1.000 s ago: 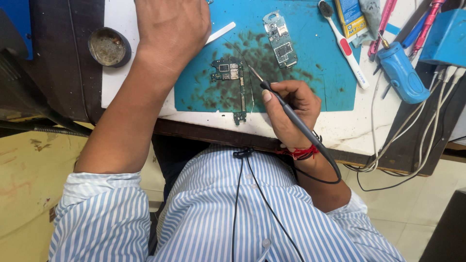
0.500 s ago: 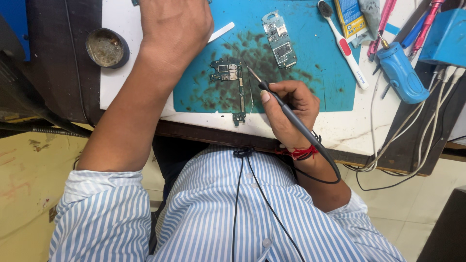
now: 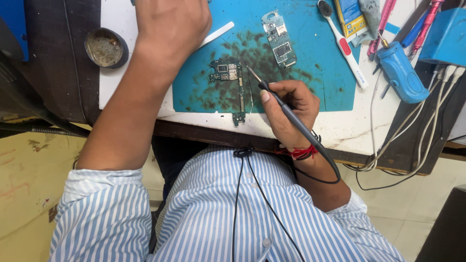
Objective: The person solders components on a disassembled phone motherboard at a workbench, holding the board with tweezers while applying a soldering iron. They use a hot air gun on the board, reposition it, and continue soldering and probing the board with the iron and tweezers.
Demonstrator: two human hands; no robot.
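Note:
My right hand [image 3: 289, 110] grips a black soldering iron [image 3: 284, 111] like a pen, its tip hovering just right of a small green circuit board [image 3: 226, 72] with a thin flex strip [image 3: 240, 99] hanging toward me. The board lies on a stained teal work mat [image 3: 315, 82]. My left hand [image 3: 171, 26] reaches over the far left part of the mat, back of the hand up; its fingers are out of sight, so what it touches is hidden. A second circuit board [image 3: 279, 39] lies farther back on the mat.
A round tin of flux [image 3: 105, 47] sits at the left on the dark bench. A white toothbrush [image 3: 342, 43], a blue tool [image 3: 400, 73], pink-handled tools [image 3: 427, 14], a blue box [image 3: 449, 36] and white cables [image 3: 427, 126] crowd the right side. A white strip [image 3: 216, 34] lies by my left hand.
My left hand has shifted slightly to the right over the mat. The right hand and the soldering iron stay in place by the board.

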